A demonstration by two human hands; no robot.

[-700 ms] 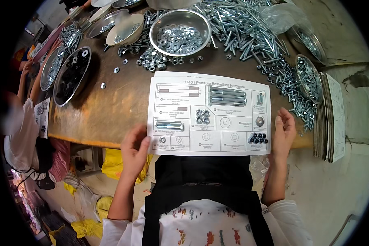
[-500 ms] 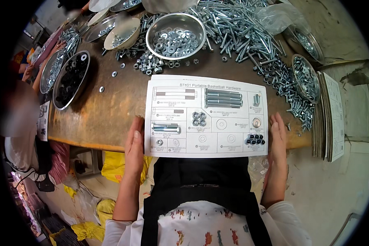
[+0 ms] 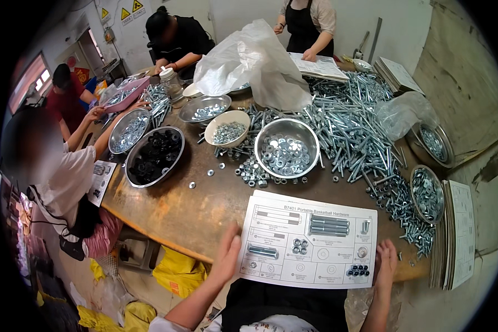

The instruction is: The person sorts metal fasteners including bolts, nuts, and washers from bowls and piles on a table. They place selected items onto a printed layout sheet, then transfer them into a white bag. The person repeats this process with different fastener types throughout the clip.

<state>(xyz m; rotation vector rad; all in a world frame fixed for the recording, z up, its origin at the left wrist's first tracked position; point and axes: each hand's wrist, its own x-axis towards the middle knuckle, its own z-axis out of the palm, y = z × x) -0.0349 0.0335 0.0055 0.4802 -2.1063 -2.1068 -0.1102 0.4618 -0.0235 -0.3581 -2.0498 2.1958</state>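
Observation:
A white printed hardware card (image 3: 315,264) lies in front of me at the table's near edge, with another sheet showing behind its top. On it are long bolts (image 3: 329,225), shorter bolts (image 3: 263,252), several silver nuts (image 3: 300,246), black-looking nuts (image 3: 358,270), a small bolt (image 3: 365,227) and a washer (image 3: 362,252). My left hand (image 3: 225,255) is upright along the card's left edge, fingers stretched out. Along the right edge stands my right hand (image 3: 385,264), also with straight fingers. Neither hand visibly grips anything; whether the palms press on the edges is hard to tell.
Beyond the card stand a steel bowl of washers (image 3: 260,130), a bowl of black parts (image 3: 128,169) and a cream bowl (image 3: 207,133). Loose bolts (image 3: 348,133) heap behind. Stacked cards (image 3: 434,271) are at right. Co-workers (image 3: 174,44) work around the table.
My view has tilted up and turned left, so the card and my hands appear lower and further right, and co-workers come into view. Both hands remain beside the card.

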